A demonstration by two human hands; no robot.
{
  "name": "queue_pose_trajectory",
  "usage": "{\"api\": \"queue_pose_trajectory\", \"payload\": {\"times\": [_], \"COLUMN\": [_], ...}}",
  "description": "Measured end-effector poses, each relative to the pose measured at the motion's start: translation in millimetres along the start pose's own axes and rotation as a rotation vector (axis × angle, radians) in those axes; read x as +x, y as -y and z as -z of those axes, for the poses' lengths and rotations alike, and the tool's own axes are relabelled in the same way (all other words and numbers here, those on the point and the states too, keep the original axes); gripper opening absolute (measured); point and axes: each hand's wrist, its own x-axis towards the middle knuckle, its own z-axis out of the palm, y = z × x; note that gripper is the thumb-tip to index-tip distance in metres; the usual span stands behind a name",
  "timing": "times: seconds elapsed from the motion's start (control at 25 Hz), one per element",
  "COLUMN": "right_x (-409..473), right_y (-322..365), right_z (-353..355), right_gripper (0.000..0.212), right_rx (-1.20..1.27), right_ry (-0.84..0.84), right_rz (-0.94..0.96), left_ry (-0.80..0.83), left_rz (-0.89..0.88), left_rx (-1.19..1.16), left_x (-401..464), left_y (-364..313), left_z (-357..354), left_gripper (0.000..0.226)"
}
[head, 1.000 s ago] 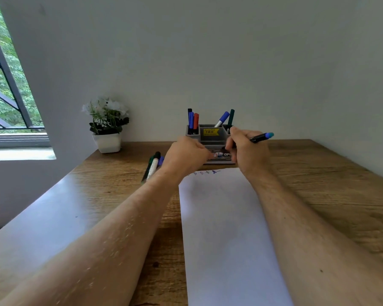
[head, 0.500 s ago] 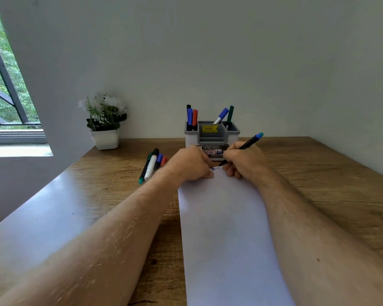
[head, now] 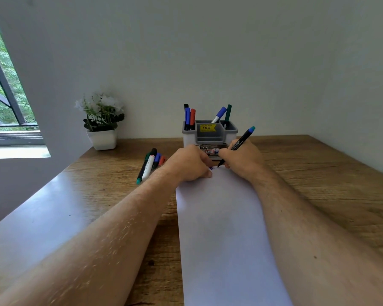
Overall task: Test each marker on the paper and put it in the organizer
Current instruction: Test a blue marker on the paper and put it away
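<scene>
Marker [head: 237, 146] tip on paper [head: 226, 228]

Organizer [head: 210, 134] behind paper [head: 226, 228]; loose markers [head: 149, 165] lie left.

Soft window daylight, wide-angle edge distortion

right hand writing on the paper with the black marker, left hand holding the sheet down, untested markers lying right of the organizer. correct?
One thing is wrong: the head view shows the loose markers lying left of the organizer, beside the left hand, not right of it. The rest stands: the right hand holds the black marker, tip on the paper, and the left hand rests on the sheet.
</scene>
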Motion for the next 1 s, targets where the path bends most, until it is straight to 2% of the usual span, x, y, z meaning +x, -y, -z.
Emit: {"api": "queue_pose_trajectory", "payload": {"times": [0.52,1.0], "right_x": [2.9,4.0], "right_y": [-4.7,-8.8], "right_z": [-2.1,-5.3], "right_gripper": [0.026,0.028], "right_rx": [0.072,0.041], "right_ry": [-0.033,-0.036], "right_rz": [-0.003,0.063], "left_ry": [0.015,0.016], "left_rz": [0.021,0.023], "left_rx": [-0.004,-0.012], "left_x": [-1.9,-4.8], "left_y": [-3.1,-3.4], "left_z": [0.3,2.2], "left_gripper": [0.035,0.034]}}
